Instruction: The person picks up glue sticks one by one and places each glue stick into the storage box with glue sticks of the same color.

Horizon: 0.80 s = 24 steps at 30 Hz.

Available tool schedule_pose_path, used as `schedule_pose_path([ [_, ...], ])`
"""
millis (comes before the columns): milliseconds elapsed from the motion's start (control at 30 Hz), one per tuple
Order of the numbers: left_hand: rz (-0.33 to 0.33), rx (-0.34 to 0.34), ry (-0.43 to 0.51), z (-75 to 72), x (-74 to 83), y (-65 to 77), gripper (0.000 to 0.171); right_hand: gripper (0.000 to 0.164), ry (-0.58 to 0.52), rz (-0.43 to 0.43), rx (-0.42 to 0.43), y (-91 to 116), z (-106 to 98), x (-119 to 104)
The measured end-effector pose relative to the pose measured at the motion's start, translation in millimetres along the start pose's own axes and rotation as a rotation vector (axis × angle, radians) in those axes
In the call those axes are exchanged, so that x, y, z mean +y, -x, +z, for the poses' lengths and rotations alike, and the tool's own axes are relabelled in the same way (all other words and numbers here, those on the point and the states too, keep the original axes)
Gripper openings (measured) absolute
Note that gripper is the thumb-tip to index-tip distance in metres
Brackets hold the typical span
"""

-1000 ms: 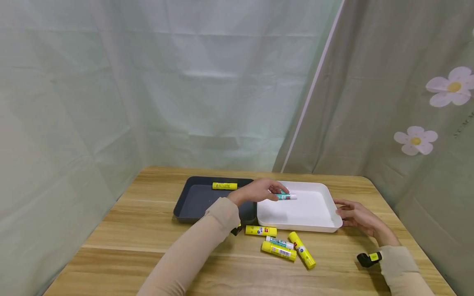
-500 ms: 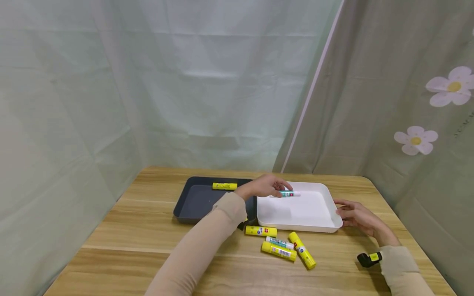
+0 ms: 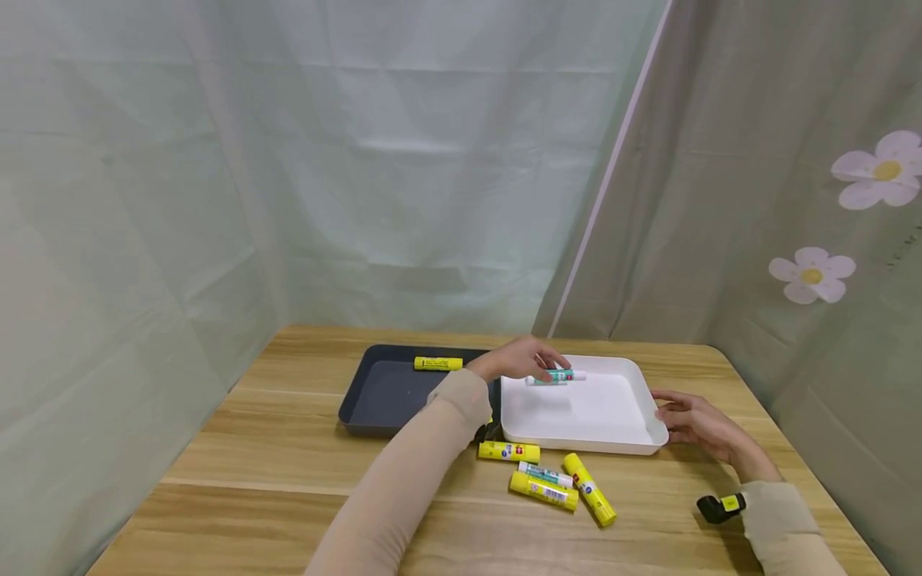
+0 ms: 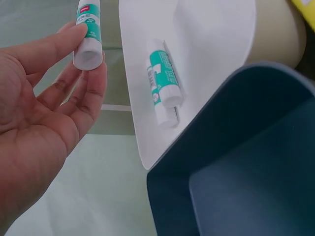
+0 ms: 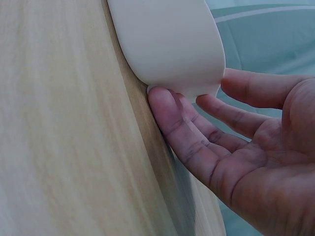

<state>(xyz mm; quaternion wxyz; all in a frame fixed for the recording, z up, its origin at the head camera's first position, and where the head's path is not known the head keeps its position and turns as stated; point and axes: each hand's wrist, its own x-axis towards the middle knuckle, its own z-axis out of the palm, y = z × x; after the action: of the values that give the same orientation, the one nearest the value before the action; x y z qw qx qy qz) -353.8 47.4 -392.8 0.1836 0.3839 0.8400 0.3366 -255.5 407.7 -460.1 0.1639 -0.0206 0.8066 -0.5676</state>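
My left hand point(image 3: 524, 360) is above the left part of the white tray point(image 3: 598, 412), pinching a teal-and-white glue stick point(image 4: 90, 29) between thumb and fingers. In the left wrist view, two similar glue sticks point(image 4: 166, 81) lie side by side in that tray, one partly over the other. My right hand point(image 3: 699, 424) holds the tray's right end. In the right wrist view its fingers point(image 5: 184, 132) curl against the outer wall, low by the table, with the thumb at the rim. Left of the white tray stands a dark grey tray point(image 3: 389, 396), with a yellow glue stick point(image 3: 438, 364) inside.
In front of the trays, a yellow glue stick point(image 3: 508, 452), another yellow one point(image 3: 543, 490), a slanted yellow one point(image 3: 589, 490) and a teal-and-white one point(image 3: 545, 474) lie on the wooden table point(image 3: 274, 480). Curtains point(image 3: 403, 200) hang behind the table.
My left hand has moved slightly right and away over the white tray, carrying the teal-and-white glue stick. My right hand stays at the tray's right end.
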Motion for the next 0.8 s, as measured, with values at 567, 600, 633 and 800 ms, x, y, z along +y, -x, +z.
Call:
schedule_pose_path([
  [567, -0.085, -0.012, -0.055, 4.1, -3.3, -21.7, 0.032, 0.071, 0.007, -0.003, 0.002, 0.0, -2.0, 1.0],
  [600, -0.094, -0.009, -0.050, 4.7, -3.7, -22.5, 0.032, 0.071, 0.006, -0.003, 0.003, 0.1, -1.9, 1.1],
  [633, -0.102, -0.007, -0.046, 5.2, -3.9, -23.1, 0.032, 0.071, 0.006, -0.002, 0.003, 0.2, -2.0, 1.3],
  [800, -0.137, 0.011, -0.048, 7.8, -4.7, -25.0, 0.031, 0.071, 0.012, 0.002, 0.001, 0.4, -1.7, 1.4],
])
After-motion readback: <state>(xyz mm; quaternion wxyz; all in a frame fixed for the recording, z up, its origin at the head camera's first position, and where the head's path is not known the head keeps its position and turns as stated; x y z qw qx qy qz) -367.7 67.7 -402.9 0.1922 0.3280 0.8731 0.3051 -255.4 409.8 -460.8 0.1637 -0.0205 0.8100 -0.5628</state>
